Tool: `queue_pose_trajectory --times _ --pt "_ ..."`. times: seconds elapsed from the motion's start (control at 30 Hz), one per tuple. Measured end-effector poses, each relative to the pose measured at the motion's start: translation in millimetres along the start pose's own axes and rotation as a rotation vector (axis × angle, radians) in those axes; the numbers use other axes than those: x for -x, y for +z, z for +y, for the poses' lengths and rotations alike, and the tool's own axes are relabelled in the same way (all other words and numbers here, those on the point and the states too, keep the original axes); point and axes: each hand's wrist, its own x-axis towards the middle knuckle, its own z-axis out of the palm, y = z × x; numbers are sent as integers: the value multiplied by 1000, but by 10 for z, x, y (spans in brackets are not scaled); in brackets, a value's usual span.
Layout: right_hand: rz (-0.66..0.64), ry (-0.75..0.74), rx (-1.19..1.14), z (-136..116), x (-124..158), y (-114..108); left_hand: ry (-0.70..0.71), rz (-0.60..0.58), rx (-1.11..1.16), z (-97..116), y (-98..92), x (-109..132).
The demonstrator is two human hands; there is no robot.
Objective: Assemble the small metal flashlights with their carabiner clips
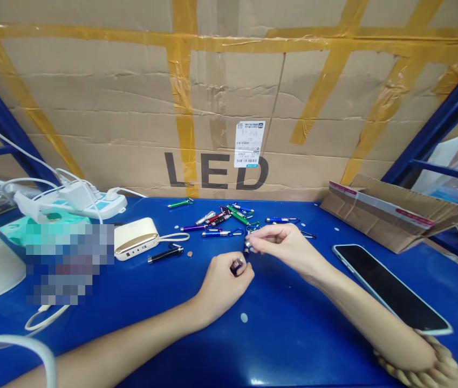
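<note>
My left hand (229, 283) is closed around a small dark tube with a silver end (237, 265), which looks like a mini flashlight body; most of it is hidden in the fist. Just right of and above it, my right hand (283, 245) pinches small silvery pieces (248, 244) at its fingertips, too small to name. A short black part (246, 252) shows below those fingertips. Beyond the hands lies a loose group of mini flashlights with carabiner clips, among them a blue one (216, 234), a green one (239, 216) and a purple one (194, 229).
A black flashlight (164, 255) lies beside a small round disc (190, 254). Left stand a cream power bank (135, 240) and a power strip (107, 205) with cables. Right are a phone (390, 285) and an open cardboard box (386, 215). A large carton (131, 118) backs the blue table (293, 345).
</note>
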Motion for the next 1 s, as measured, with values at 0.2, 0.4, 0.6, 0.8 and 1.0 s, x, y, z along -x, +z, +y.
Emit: queue_pose_trajectory --times 0.2,0.4,0.6,0.8,1.0 --pt "-136 -198 248 -15 38 59 -65 64 -158 -51 -9 -21" --pt "-129 -338 490 -12 33 51 -108 41 -407 7 -23 5" --pt "-348 -435 831 -4 109 19 -41 -103 -729 20 -63 16" --pt "-438 -132 469 52 132 120 -14 -229 -869 38 -93 49" --pt "-494 485 -156 116 62 125 -8 -225 -860 38 -117 20"
